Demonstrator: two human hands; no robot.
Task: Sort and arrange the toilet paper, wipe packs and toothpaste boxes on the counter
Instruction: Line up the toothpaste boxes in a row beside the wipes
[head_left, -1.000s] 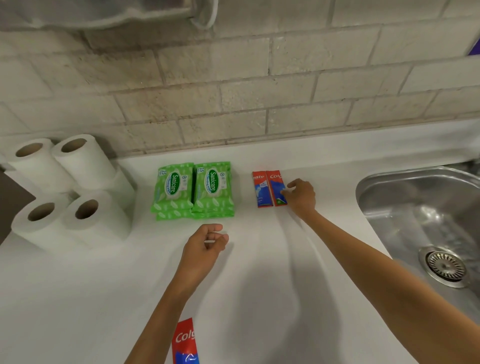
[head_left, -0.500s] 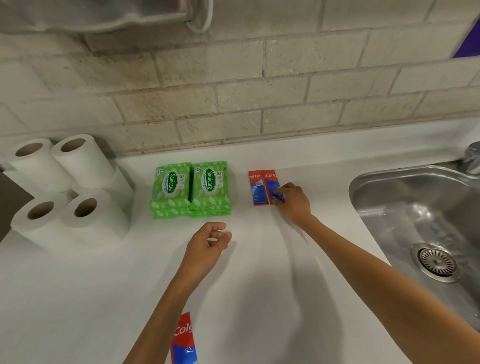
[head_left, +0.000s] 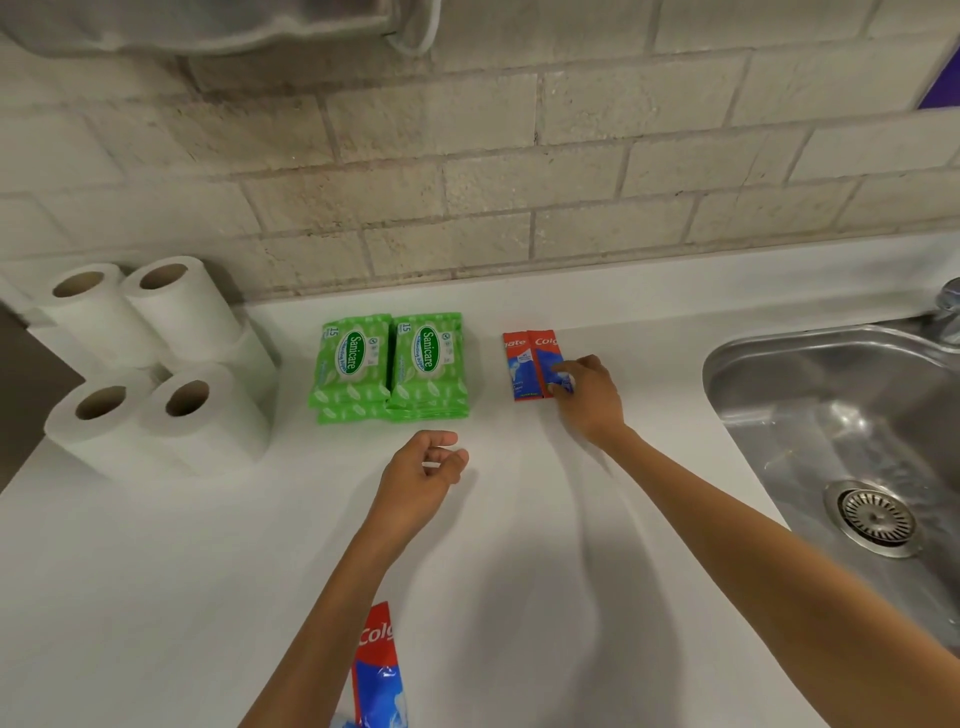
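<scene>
Two red and blue toothpaste boxes lie side by side on the white counter near the wall. My right hand rests its fingertips on the right box's lower end. My left hand hovers over the counter below the wipes, fingers loosely curled, holding nothing. Two stacks of green wipe packs sit next to each other left of the boxes. Several toilet paper rolls are grouped at the far left. Another toothpaste box lies near the front edge, partly hidden by my left forearm.
A steel sink with a drain strainer fills the right side, with a tap base at its back edge. A brick-tiled wall runs behind the counter. The counter ends at the left beside the rolls.
My right hand has slid slightly left and down along the right toothpaste box. The view has shifted a little; my left hand stays in place.
</scene>
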